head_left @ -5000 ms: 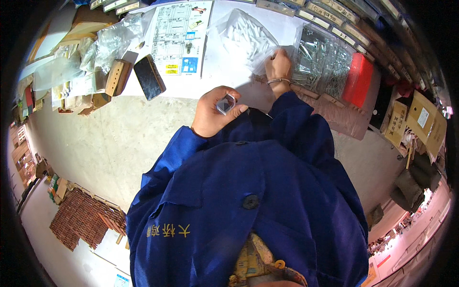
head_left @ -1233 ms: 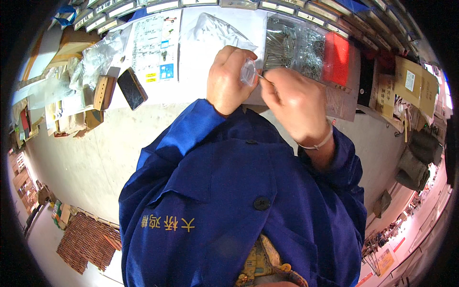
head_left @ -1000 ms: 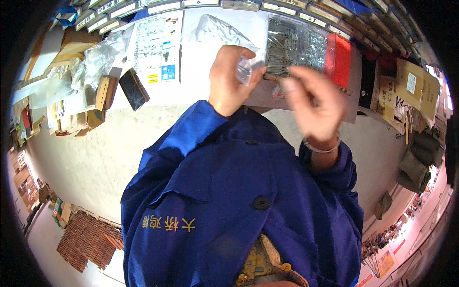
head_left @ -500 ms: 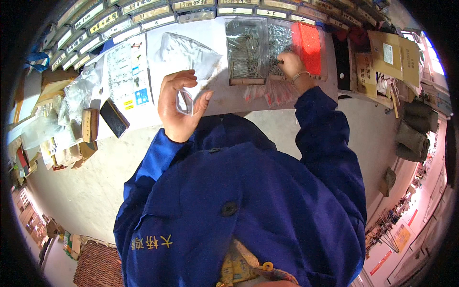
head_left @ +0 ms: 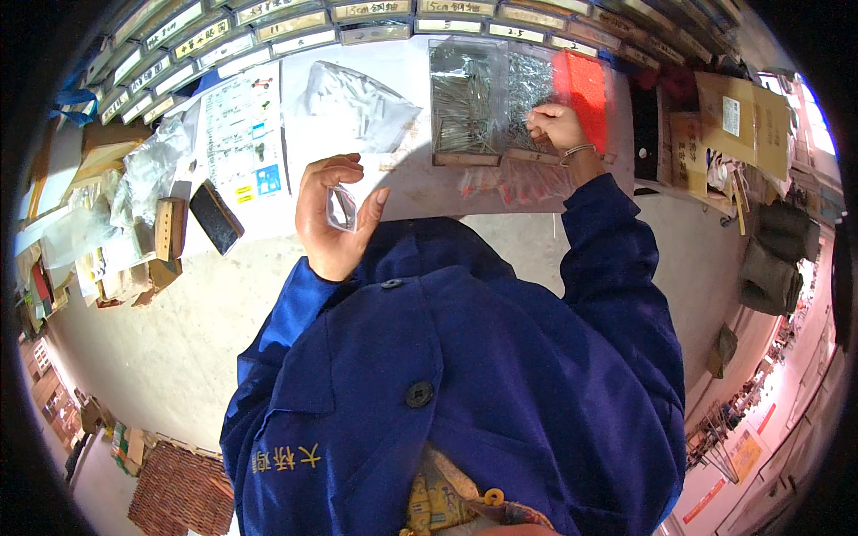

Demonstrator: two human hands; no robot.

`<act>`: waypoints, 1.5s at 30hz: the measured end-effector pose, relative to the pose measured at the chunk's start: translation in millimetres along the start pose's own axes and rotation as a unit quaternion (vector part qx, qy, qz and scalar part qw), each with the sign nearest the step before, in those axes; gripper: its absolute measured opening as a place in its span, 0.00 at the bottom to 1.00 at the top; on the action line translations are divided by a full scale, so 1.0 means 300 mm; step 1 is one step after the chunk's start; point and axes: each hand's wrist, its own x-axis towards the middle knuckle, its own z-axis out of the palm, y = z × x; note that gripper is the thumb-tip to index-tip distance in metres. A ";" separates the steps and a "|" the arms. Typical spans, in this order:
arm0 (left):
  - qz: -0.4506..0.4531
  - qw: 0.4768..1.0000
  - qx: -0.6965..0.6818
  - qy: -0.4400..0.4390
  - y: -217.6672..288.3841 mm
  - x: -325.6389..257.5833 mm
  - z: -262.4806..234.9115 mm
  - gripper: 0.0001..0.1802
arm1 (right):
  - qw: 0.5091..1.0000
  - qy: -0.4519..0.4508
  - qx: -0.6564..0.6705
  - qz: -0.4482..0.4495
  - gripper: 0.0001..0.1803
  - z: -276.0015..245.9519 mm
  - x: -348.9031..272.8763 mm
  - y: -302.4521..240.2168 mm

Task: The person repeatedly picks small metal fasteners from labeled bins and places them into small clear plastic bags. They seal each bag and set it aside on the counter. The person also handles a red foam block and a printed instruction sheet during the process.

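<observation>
My left hand curls around a small clear plastic bag, whose mouth gapes between the fingers and thumb. Over the middle clear bin of small shiny metal pieces, my right hand has its fingertips pinched together; what they hold, if anything, is hidden. Left of that bin stands another clear bin with thin metal rods. A red bin of small red pieces is on its right. Several small clear bags with red edges lie in front of the bins, just below my right hand.
A large clear bag of white pieces lies beyond my left hand. Left of it are a printed sheet, a dark phone-like slab and a wooden block. Labelled drawers line the back; a cardboard box stands right.
My right hand has lifted slightly out of the middle bin and turned, its fingers now pinched above the metal pieces. The left hand keeps the small bag, almost unmoved.
</observation>
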 end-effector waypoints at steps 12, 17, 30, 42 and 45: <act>-0.005 0.999 -0.016 -0.034 -0.002 0.003 0.032 0.19 | 0.964 0.038 0.263 0.017 0.15 0.021 -0.177 -0.103; -0.015 0.999 -0.015 -0.032 0.005 -0.001 0.033 0.19 | 0.936 -0.030 0.350 0.010 0.13 0.022 -0.187 -0.105; -0.015 0.999 -0.020 -0.030 -0.001 -0.008 0.030 0.18 | 0.904 -0.022 0.425 0.029 0.17 0.053 -0.235 -0.149; -0.018 0.999 -0.009 -0.033 -0.007 -0.010 0.029 0.18 | 0.990 0.054 0.128 -0.028 0.13 -0.003 -0.095 -0.027; -0.021 0.999 -0.002 -0.033 -0.005 -0.008 0.026 0.18 | 0.977 0.078 -0.134 -0.148 0.13 0.004 -0.023 0.032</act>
